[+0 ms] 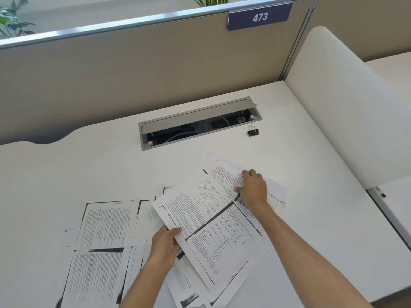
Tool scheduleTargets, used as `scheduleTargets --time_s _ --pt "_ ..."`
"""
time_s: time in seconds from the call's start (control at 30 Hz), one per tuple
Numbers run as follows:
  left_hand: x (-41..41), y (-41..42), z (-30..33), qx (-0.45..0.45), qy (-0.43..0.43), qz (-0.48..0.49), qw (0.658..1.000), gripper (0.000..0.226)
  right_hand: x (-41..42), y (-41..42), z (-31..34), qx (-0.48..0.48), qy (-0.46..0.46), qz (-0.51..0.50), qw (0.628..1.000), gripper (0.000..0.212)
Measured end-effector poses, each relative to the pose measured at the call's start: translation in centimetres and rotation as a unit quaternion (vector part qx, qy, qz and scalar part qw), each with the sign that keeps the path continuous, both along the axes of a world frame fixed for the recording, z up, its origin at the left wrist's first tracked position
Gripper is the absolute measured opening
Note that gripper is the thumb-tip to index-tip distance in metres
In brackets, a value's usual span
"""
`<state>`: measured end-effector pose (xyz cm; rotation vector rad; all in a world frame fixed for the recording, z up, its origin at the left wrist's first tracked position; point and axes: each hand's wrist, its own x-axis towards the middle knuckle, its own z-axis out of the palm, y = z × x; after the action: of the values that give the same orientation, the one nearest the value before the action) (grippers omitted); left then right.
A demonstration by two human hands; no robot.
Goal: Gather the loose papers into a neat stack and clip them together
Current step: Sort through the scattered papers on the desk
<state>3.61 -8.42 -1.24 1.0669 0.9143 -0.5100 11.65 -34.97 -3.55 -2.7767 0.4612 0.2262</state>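
Observation:
Several photocopied papers lie scattered over the white desk (pixel 66 170). My left hand (pixel 165 245) grips the left edge of a large sheet with text and diagrams (pixel 211 225), lifted and tilted above other sheets. My right hand (pixel 253 188) presses its fingers down on a text sheet (pixel 224 174) at the far right of the pile. Another printed sheet (pixel 102 245) lies flat to the left, untouched. A black binder clip (pixel 253 131) stands alone on the desk beyond the papers, right of centre, apart from both hands.
An open grey cable tray (pixel 200 121) is sunk into the desk just behind the papers. A tan partition (pixel 133 63) with a blue "473" sign (pixel 259 17) closes the back. A white divider panel (pixel 347 121) stands along the right side.

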Motion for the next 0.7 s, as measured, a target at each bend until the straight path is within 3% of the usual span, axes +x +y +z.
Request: scheduleTargets --time_s 0.57,0.7 --pt "-0.1 -0.5 0.2 -0.008 0.006 0.006 1.0 0.028 0.8 -0.1 0.5 0.019 0.049 0.01 0.999 0.042" --pt "-0.1 -0.3 0.3 -0.014 0.002 0.002 1.0 0.028 1.6 -1.0 1.6 0.117 0.094 -0.01 0.989 0.048"
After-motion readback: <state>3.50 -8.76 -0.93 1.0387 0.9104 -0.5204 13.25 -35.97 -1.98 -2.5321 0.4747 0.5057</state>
